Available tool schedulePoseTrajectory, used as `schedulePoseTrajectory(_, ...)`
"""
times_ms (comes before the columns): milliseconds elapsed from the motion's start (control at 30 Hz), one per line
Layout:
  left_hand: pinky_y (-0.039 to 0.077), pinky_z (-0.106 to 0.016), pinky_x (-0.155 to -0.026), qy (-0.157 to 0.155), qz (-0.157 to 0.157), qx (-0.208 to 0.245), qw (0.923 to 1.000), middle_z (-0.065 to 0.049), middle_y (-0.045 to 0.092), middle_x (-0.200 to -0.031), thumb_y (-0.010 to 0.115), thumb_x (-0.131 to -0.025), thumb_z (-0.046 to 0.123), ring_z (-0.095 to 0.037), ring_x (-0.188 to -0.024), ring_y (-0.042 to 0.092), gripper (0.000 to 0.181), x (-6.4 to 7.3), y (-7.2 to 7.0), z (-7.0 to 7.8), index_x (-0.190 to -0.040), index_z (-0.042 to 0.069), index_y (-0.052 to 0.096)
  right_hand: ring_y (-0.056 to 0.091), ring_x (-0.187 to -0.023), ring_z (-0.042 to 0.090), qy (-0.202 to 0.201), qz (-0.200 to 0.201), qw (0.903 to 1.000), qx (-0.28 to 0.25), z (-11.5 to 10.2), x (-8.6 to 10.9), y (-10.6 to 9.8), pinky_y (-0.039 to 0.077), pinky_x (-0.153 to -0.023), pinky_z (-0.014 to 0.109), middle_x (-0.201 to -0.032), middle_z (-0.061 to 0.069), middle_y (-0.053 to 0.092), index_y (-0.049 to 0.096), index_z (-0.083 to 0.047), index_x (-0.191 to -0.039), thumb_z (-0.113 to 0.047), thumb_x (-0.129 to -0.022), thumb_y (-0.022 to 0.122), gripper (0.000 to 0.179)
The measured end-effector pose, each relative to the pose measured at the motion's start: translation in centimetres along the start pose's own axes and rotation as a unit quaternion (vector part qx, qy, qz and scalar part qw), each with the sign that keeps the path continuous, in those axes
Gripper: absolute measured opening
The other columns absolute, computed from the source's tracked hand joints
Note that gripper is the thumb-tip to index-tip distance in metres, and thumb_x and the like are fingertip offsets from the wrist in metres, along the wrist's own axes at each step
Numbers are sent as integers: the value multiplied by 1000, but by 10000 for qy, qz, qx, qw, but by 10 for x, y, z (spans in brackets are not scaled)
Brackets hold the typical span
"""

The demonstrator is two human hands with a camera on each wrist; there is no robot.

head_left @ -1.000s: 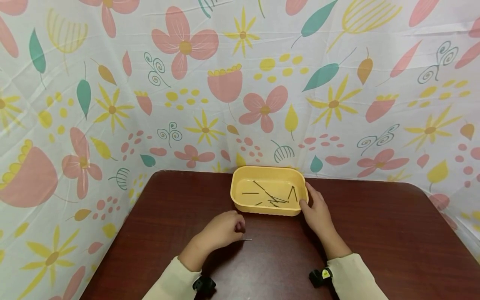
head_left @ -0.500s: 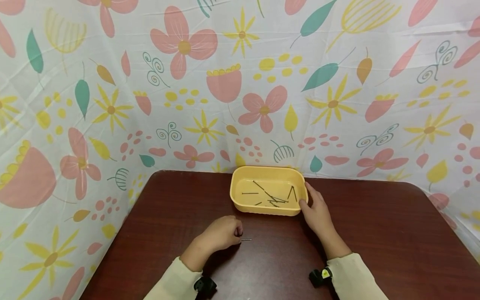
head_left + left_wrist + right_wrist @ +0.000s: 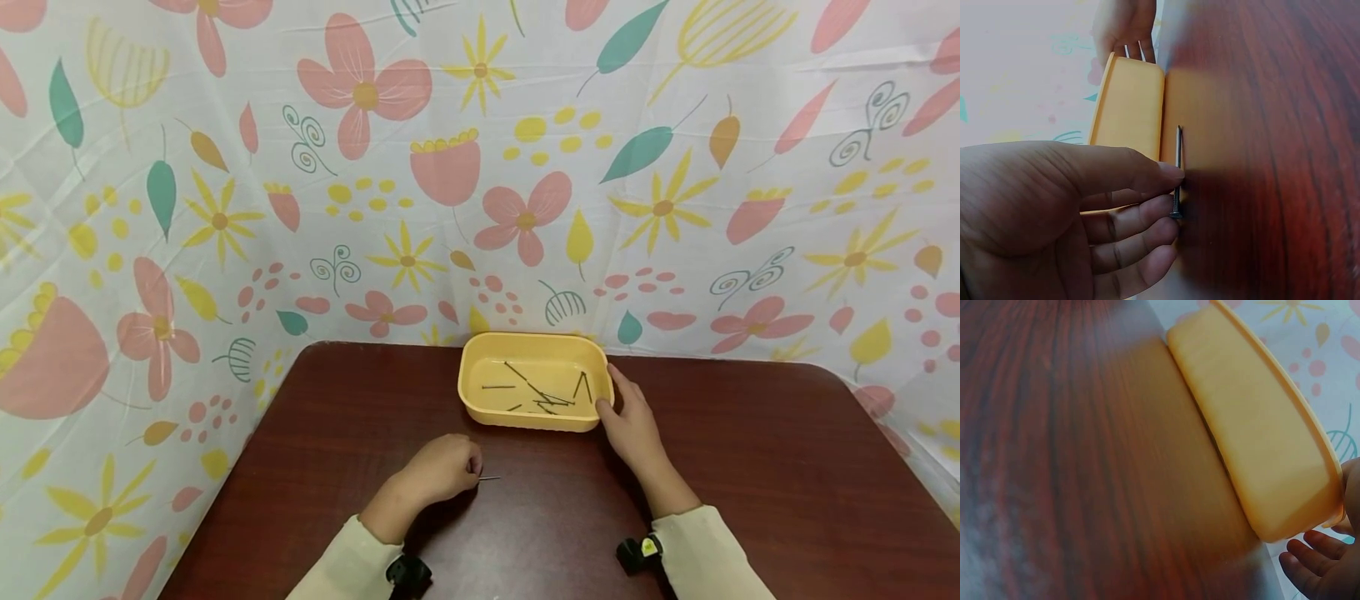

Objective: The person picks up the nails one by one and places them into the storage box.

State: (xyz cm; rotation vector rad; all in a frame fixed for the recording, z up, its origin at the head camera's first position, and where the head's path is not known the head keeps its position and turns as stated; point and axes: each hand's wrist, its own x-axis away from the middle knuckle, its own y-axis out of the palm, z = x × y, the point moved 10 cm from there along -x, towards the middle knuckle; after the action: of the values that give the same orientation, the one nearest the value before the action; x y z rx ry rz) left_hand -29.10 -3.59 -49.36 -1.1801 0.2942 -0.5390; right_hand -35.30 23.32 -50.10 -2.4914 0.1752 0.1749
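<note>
My left hand pinches a nail between thumb and fingers, low over the table in front of the tray. In the left wrist view the nail shows its flat head near my fingertips and its point beyond the thumb. At the back of the table sits a yellow plastic tray with several loose nails inside. My right hand holds the tray's right end, thumb at the rim and fingers along the outer wall. Its fingers show partly in the right wrist view.
The dark red-brown wooden table has a glossy top. A white floral cloth hangs right behind its back edge and along the left side. Black wrist straps with cameras sit at both cuffs.
My left hand has shifted slightly down and toward me, and more of the nail's shaft shows. The right hand and the tray stay in place.
</note>
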Motion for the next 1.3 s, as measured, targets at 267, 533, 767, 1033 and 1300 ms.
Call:
schedulePoseTrajectory(267, 44, -22, -67, -34, -58, -10, 10000, 9, 58, -75, 74, -79, 9, -6, -72, 50, 11, 1, 0, -1, -74, 17, 69, 36, -144, 43, 53, -70, 10000, 10, 0, -2, 0, 29, -117, 62, -154, 26, 38, 30, -9, -160, -17, -101, 53, 64)
schedulePoseTrajectory(533, 43, -22, -66, -114, -113, -69, 9998, 10, 56, -74, 76, -77, 13, -6, -70, 49, 15, 0, 2, 0, -71, 20, 65, 36, -144, 44, 26, -69, 10000, 34, -1, -2, -1, 29, -116, 62, -154, 26, 38, 30, -8, -160, -16, -101, 52, 63)
schedulePoseTrajectory(767, 43, -21, -64, -139, -105, -119, 9998, 10, 56, -74, 77, -75, 15, -6, -68, 48, 16, 0, 3, -1, -71, 20, 63, 36, -144, 44, 37, -60, 10000, 35, 1, -2, -1, 29, -116, 63, -154, 26, 38, 30, -9, -160, -17, -101, 52, 63)
schedulePoseTrajectory(1033, 42, -21, -63, -108, -94, -73, 9999, 11, 55, -74, 77, -74, 15, -5, -67, 47, 16, 0, 5, -2, -71, 20, 62, 38, -143, 44, 67, -46, 10000, 54, 2, -2, -1, 30, -116, 63, -153, 26, 39, 30, -10, -160, -17, -101, 53, 63)
schedulePoseTrajectory(1300, 43, -20, -65, -65, -56, -87, 9999, 10, 56, -75, 76, -75, 16, -4, -69, 48, 13, 0, 4, -1, -73, 19, 64, 38, -143, 44, 67, -31, 10000, 58, 1, -1, -1, 30, -116, 62, -153, 26, 39, 31, -9, -159, -17, -100, 53, 63)
